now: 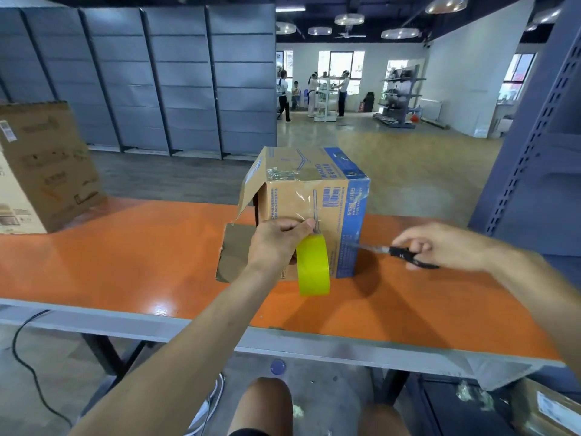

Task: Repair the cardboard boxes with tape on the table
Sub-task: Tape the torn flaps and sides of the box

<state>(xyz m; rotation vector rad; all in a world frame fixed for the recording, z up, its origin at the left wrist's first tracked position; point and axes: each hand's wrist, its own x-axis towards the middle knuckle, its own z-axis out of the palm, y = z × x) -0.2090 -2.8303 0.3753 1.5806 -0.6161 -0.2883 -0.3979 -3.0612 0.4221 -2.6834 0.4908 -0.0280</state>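
Blue-printed cardboard box (317,196): 12 o'clock on orange table (125,262), side flap torn open. Left hand (276,243) grasps yellow tape roll (314,269), thumb pinning the strip to the box face, apparently taut for cutting. Right hand (440,243), 3 o'clock: fingers curled around scissors (399,253), blades aimed at the strip.

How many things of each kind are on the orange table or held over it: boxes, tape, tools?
Cardboard boxes: 2, the blue-printed box and the large box at far left.
Tape rolls: 1, the yellow tape roll in the left hand.
Cutting tools: 1, the black-handled cutting tool in the right hand.
Total: 4.
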